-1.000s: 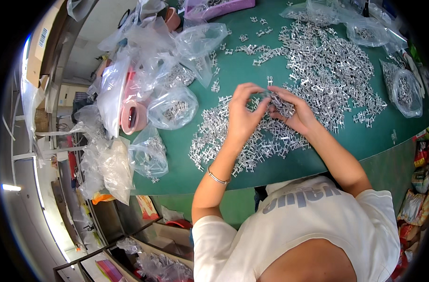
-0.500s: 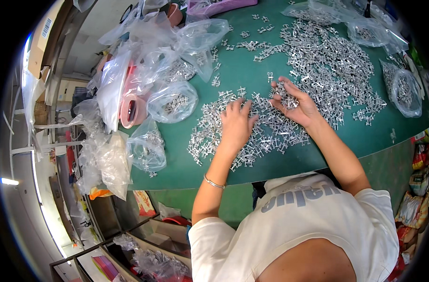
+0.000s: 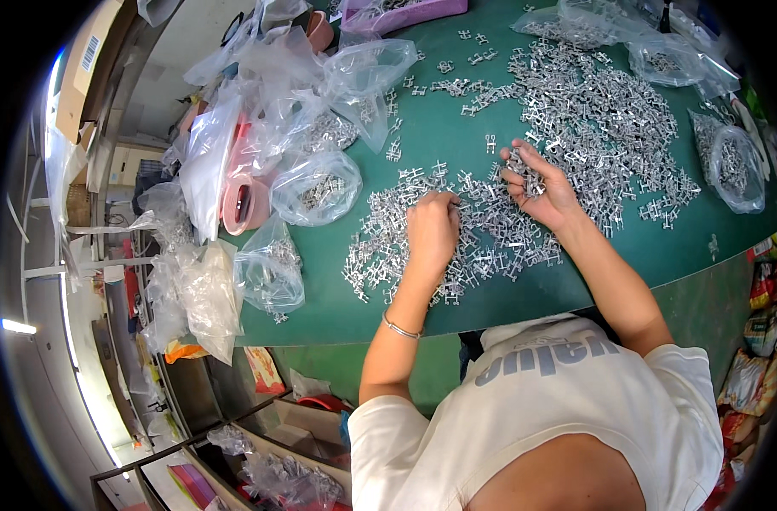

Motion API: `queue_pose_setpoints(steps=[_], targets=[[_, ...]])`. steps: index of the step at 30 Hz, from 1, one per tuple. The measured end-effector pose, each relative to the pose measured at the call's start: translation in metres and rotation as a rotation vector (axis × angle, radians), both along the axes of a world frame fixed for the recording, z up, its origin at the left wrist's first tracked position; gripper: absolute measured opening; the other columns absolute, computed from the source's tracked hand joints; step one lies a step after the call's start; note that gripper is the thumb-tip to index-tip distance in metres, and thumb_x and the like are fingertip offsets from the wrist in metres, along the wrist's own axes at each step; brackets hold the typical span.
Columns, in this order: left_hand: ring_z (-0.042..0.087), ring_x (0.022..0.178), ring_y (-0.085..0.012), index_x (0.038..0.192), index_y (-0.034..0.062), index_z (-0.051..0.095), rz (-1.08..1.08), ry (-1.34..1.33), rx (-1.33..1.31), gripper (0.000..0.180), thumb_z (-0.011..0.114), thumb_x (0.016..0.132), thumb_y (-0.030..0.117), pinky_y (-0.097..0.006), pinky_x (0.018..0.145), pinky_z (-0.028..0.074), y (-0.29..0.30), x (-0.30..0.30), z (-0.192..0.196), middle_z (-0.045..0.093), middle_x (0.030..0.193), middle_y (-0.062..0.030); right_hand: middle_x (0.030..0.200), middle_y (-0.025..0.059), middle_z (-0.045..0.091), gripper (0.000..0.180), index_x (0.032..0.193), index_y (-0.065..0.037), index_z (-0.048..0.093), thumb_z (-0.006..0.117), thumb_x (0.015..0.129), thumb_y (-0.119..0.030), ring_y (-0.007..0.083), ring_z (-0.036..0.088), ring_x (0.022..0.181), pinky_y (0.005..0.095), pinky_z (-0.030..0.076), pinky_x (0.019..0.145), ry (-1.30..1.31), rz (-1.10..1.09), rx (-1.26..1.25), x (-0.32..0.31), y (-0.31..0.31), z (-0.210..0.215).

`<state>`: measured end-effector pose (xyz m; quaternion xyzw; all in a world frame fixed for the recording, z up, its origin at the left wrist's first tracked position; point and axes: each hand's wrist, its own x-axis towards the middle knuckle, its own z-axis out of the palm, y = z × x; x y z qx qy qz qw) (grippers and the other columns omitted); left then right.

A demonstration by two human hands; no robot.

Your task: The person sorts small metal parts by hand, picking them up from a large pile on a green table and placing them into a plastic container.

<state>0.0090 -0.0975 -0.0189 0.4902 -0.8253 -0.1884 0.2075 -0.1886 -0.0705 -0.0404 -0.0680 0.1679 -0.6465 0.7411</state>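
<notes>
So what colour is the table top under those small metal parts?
Green table top, seen in the head view.

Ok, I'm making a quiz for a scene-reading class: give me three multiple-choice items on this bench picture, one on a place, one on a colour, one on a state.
1. Where does the left hand rest?
A. on the heap of small metal parts
B. inside a plastic bag
C. on the purple tray

2. What colour is the table top?
A. white
B. green
C. red

3. What is the right hand doing?
A. lying flat and empty
B. gripping the tape roll
C. holding a small bunch of metal parts in its fingers

Answers:
1 A, the left hand lies palm down on the metal parts near the table's front edge.
2 B, bare green shows between the parts and the plastic bags.
3 C, the right hand's fingers curl round several silvery parts, lifted off the heap.
</notes>
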Motion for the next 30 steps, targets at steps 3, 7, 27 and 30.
queue_pose_setpoints(steps=[3, 7, 27, 30], targets=[[0.06, 0.062, -0.0205, 0.083, -0.003, 0.063, 0.075, 0.162, 0.05, 0.013, 0.061, 0.07, -0.002, -0.029, 0.059, 0.047, -0.002, -0.001, -0.001, 0.062, 0.075, -0.0146, 0.095, 0.0035, 0.054, 0.019, 0.104, -0.011, 0.051, 0.054, 0.086, -0.016, 0.0109, 0.049, 0.068, 0.023, 0.042, 0.058, 0.023, 0.028, -0.015, -0.002, 0.0, -0.002], [0.06, 0.067, -0.0142, 0.086, -0.004, 0.064, 0.203, 0.599, 0.376, 0.013, 0.063, 0.076, 0.002, -0.025, 0.063, 0.047, -0.003, 0.006, 0.011, 0.064, 0.079, -0.0102, 0.097, 0.0027, 0.054, 0.02, 0.104, -0.013, 0.051, 0.055, 0.086, -0.021, 0.0115, 0.051, 0.073, 0.025, 0.044, 0.062, 0.217, 0.077, -0.013, 0.0, 0.003, 0.004], [0.058, 0.076, -0.0284, 0.091, -0.0019, 0.061, -0.221, 0.083, -0.014, 0.02, 0.061, 0.071, -0.002, -0.034, 0.069, 0.047, -0.042, -0.018, -0.012, 0.059, 0.084, -0.0163, 0.098, 0.0018, 0.055, 0.027, 0.107, -0.015, 0.049, 0.059, 0.081, -0.012, 0.0128, 0.055, 0.081, 0.0222, 0.047, 0.065, 0.182, 0.154, 0.057, 0.001, 0.009, 0.013], [0.058, 0.069, -0.0248, 0.085, -0.0037, 0.061, -0.174, 0.115, 0.07, 0.015, 0.062, 0.069, -0.003, -0.032, 0.065, 0.047, -0.045, -0.015, -0.005, 0.06, 0.079, -0.0154, 0.098, 0.0016, 0.054, 0.028, 0.107, -0.015, 0.049, 0.059, 0.081, -0.012, 0.0113, 0.054, 0.077, 0.0221, 0.045, 0.062, 0.171, 0.149, 0.02, -0.002, 0.008, 0.011]])
